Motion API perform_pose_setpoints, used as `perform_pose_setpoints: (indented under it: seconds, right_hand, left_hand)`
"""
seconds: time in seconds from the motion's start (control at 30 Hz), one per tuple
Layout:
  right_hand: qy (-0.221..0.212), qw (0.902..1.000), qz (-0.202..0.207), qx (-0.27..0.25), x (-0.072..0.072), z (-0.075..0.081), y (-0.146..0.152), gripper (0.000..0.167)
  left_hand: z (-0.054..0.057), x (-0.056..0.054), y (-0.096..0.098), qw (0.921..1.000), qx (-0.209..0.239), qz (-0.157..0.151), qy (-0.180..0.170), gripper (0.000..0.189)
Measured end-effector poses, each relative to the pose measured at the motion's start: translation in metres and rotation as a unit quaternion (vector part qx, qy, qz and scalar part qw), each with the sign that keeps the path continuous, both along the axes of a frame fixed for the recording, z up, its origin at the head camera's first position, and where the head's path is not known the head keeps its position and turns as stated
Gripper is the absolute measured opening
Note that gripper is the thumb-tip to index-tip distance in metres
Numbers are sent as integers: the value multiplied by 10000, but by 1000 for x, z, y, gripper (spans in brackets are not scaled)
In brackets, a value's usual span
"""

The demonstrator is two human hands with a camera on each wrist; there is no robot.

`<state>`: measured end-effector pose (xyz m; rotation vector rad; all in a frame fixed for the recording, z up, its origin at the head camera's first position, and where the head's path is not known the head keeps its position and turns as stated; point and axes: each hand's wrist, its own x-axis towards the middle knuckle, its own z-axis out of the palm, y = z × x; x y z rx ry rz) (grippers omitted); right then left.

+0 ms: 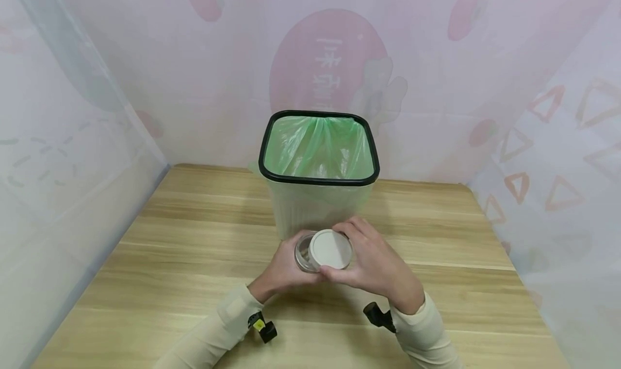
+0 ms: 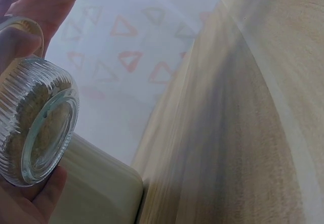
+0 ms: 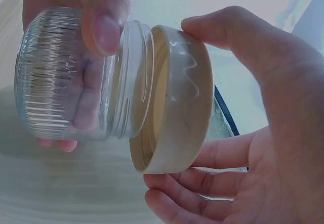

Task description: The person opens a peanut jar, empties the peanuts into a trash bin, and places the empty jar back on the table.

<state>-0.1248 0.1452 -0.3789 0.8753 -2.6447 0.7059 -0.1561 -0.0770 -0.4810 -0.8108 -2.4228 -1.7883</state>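
Observation:
A small ribbed glass jar [image 3: 55,82] with a threaded neck is gripped by my left hand [image 1: 286,264], thumb on one side and fingers behind it. My right hand [image 1: 380,261] holds the cream screw lid [image 1: 331,249] by its rim, between thumb and fingers. The lid is off the threads, tilted and shifted sideways, and covers part of the jar's mouth. In the left wrist view the jar's thick base [image 2: 50,135] faces the camera. Whether anything lies inside the jar I cannot tell.
Just beyond my hands stands a pale waste bin [image 1: 317,207] with a black rim [image 1: 317,180] and a green plastic liner [image 1: 320,148]. Beneath is a wood-grain table [image 1: 194,239]. Printed fabric walls [image 1: 194,78] enclose the back and both sides.

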Motion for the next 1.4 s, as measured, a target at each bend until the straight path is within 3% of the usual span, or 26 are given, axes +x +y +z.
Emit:
perform_pose_setpoints:
  seconds: [0.37,1.1,1.4]
  right_hand:
    - [51,10000,-10,-63,-1,2,4,67]
    - [25,9996,-175,-218,-2,10,20,66]
    - [14,9992,-299,-252,-3,13,28,66]
  left_hand:
    - [4,-1,0,10000,-66,53,-30,78]
    - [10,-2,-2,9990,429,-141,-74,72]
    - [13,-1,-5,9994,353,-9,19,72]
